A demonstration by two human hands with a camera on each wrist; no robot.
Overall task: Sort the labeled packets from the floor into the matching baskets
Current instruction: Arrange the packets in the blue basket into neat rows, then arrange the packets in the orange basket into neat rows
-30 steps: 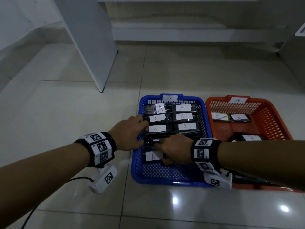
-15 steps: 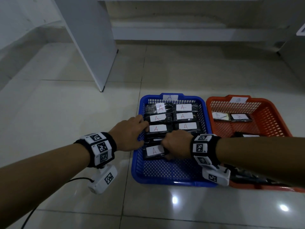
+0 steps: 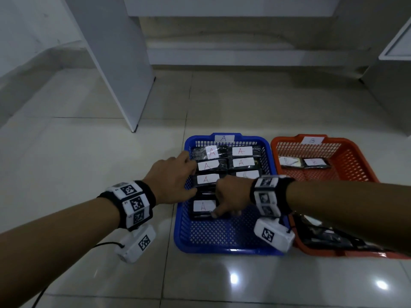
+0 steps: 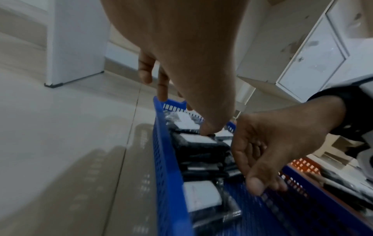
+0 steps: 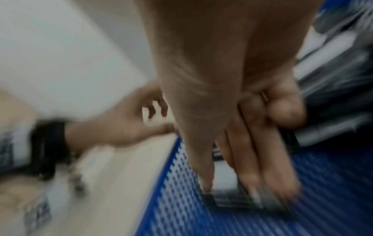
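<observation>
The blue basket (image 3: 222, 248) carries an "A" tag and holds several black packets with white "A" labels in rows. My right hand (image 3: 232, 193) is inside it and grips the nearest A packet (image 3: 203, 206) from above. The thumb and fingertips (image 5: 252, 191) curl over the near edge of that packet (image 5: 226, 183). My left hand (image 3: 175, 176) lies over the basket's left rim (image 4: 165, 159), fingers relaxed, its thumb tip touching a packet further back (image 4: 193, 138). The orange basket (image 3: 355, 165), tagged "B", holds two labelled packets at its far end.
More dark packets (image 3: 329, 236) lie at the orange basket's near end, partly hidden under my right forearm. A white panel (image 3: 124, 85) stands on the tiles at the back left. A cabinet (image 3: 395, 41) is at the far right. Pale floor tiles spread to the left.
My right hand has drawn back a little toward the packet rows, and the nearest A packet has shifted slightly with it. The left hand has stayed on the rim.
</observation>
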